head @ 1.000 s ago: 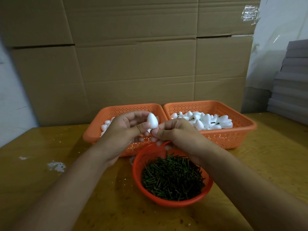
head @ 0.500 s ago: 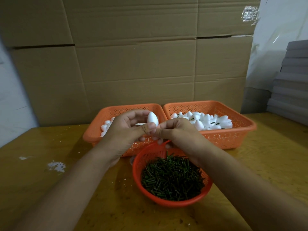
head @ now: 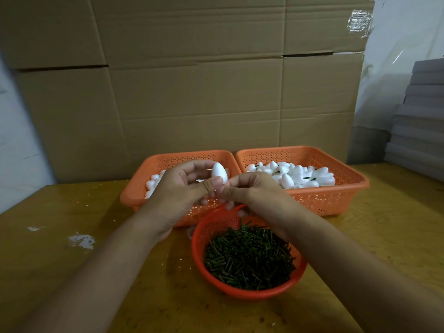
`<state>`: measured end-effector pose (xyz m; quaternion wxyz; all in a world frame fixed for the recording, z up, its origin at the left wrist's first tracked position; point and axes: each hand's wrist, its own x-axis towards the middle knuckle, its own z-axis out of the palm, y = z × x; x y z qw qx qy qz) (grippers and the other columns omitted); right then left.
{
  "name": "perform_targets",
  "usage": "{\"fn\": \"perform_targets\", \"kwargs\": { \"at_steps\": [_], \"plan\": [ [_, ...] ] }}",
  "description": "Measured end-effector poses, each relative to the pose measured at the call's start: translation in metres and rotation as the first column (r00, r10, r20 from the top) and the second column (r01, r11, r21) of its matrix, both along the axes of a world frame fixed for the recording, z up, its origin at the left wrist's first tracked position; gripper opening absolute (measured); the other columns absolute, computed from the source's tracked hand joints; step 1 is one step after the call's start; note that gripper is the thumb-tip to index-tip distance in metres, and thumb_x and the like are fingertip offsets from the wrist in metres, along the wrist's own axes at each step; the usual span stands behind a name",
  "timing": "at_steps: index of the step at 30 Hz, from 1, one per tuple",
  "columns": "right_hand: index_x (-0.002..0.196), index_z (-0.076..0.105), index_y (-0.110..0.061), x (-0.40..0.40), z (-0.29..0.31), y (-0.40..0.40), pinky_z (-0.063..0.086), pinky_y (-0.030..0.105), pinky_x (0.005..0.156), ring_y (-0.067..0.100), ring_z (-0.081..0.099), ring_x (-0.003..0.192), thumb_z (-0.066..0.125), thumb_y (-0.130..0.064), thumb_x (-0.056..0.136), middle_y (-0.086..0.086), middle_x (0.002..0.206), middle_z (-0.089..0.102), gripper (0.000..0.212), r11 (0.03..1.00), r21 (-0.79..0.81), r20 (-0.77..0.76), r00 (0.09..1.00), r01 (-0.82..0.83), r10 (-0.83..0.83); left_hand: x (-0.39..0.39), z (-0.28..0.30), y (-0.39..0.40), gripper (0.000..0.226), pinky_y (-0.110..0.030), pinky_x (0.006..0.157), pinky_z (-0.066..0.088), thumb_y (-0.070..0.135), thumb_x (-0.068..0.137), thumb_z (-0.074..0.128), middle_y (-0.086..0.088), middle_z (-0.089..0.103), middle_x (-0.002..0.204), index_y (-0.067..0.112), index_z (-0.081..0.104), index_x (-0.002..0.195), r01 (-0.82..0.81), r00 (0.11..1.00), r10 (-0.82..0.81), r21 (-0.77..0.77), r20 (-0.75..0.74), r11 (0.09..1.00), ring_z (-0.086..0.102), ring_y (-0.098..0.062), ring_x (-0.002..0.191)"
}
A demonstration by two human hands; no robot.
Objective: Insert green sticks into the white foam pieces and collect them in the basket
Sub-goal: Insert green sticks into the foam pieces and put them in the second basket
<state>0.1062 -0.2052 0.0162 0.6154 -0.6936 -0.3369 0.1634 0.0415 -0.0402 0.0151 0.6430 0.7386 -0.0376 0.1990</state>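
A: Where are the hands?

B: Both are raised together above the near rim of the left basket (head: 134, 188). The left hand (head: 182, 186) has its fingers curled and its thumb pressed against the base of a white foam egg (head: 219, 173), which stands pointed end up

A: And the right?

B: The right hand (head: 249, 191) is curled too, its thumb and forefinger pinched tight against the left thumb, just under the egg. I cannot tell whether a stick is between those fingers; nothing green shows there

A: Where are the sticks?

B: A heap of short green sticks (head: 249, 258) lies in the round red bowl (head: 252, 293), nearest the person, below the right wrist

A: And the rest of the foam?

B: Plain foam pieces (head: 153, 182) lie in the left basket, mostly hidden behind the left hand. The right basket (head: 336, 200) holds a pile of foam pieces with sticks (head: 293, 174) poking out here and there. The two baskets stand side by side, touching, at the back of the wooden table (head: 72, 272), with the bowl in front of them

A: Behind that?

B: A wall of cardboard (head: 192, 92), and grey sheets (head: 422, 121) stacked at the right
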Motion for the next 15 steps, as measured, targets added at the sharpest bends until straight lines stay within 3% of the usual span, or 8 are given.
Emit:
{"fn": "perform_targets", "kwargs": {
  "at_steps": [4, 9, 12, 15],
  "plan": [
    [0.088, 0.076, -0.011, 0.003, -0.002, 0.0, 0.045, 0.016, 0.051, 0.003, 0.059, 0.062, 0.069, -0.018, 0.091, -0.002, 0.074, 0.07, 0.01, 0.999, 0.008, -0.008, 0.999, 0.049, -0.049, 0.001, 0.0, -0.001, 0.043, -0.021, 0.061, 0.054, 0.032, 0.071, 0.078, 0.002, 0.077, 0.101, 0.022, 0.068, 0.111, -0.043, 0.999, 0.044, -0.025, 0.02, 0.999, 0.067, -0.008, 0.071],
    [0.083, 0.073, -0.011, 0.005, 0.002, -0.001, 0.044, 0.018, 0.049, 0.005, 0.058, 0.058, 0.067, -0.016, 0.091, -0.002, 0.066, 0.068, 0.011, 0.989, 0.062, -0.02, 0.991, 0.133, -0.132, 0.002, 0.0, -0.001, 0.047, -0.021, 0.06, 0.053, 0.032, 0.074, 0.077, 0.003, 0.077, 0.101, 0.022, 0.065, 0.118, -0.063, 0.998, 0.064, -0.048, 0.025, 0.997, 0.067, -0.007, 0.072],
    [0.081, 0.068, -0.008, 0.014, 0.011, -0.009, 0.039, 0.018, 0.043, 0.008, 0.052, 0.051, 0.063, -0.01, 0.092, -0.003, 0.059, 0.063, 0.012, 0.935, 0.2, -0.184, 0.949, 0.291, -0.256, 0.003, 0.0, 0.002, 0.036, -0.021, 0.058, 0.053, 0.031, 0.083, 0.074, 0.002, 0.076, 0.1, 0.024, 0.065, 0.117, -0.13, 0.991, 0.132, -0.073, 0.022, 0.989, 0.067, -0.007, 0.073],
    [0.086, 0.065, -0.006, 0.029, 0.016, -0.022, 0.036, 0.019, 0.042, 0.008, 0.05, 0.046, 0.063, -0.01, 0.09, -0.003, 0.058, 0.06, 0.006, 0.828, 0.244, -0.39, 0.833, 0.505, -0.393, 0.004, -0.001, 0.004, 0.021, -0.021, 0.057, 0.053, 0.021, 0.094, 0.068, -0.001, 0.075, 0.101, 0.023, 0.067, 0.115, -0.157, 0.987, 0.158, -0.08, 0.01, 0.984, 0.067, -0.008, 0.072]
  ]
}}
